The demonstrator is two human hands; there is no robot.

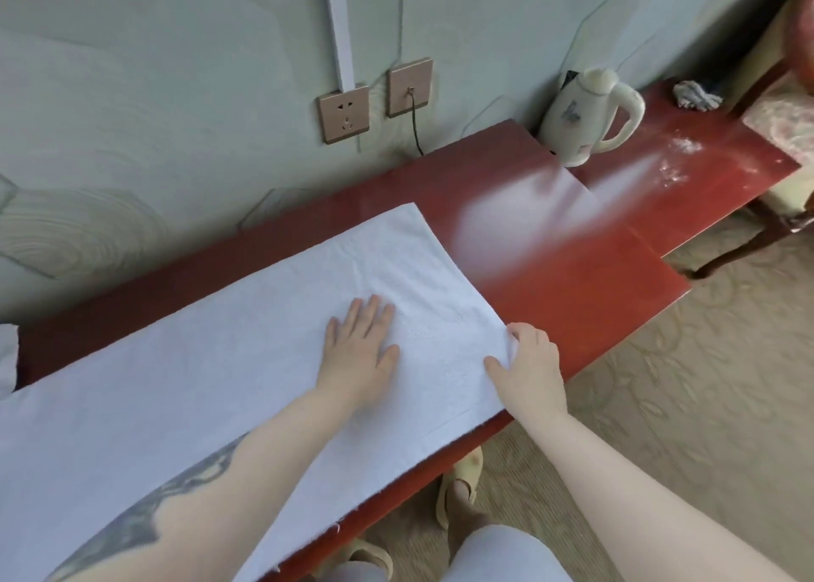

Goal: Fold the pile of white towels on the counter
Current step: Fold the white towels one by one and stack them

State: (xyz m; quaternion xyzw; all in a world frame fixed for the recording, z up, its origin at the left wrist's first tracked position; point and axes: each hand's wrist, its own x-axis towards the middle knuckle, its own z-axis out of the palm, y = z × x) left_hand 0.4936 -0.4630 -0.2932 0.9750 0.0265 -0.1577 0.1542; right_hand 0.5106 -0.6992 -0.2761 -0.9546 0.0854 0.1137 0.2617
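A white towel (246,352) lies spread flat along the red counter (586,299), running from the lower left to the middle of the view. My left hand (359,348) presses flat on the towel near its right end, fingers straight. My right hand (530,363) grips the towel's near right corner at the counter's front edge, with the fingers curled over the hem. A bit of more white cloth (8,357) shows at the far left edge.
A white electric kettle (586,117) stands at the back right against the wall. A crumpled rag (696,94) lies beyond it. Two wall sockets (345,112) with a cord sit above the counter. A chair (779,128) stands at the right end.
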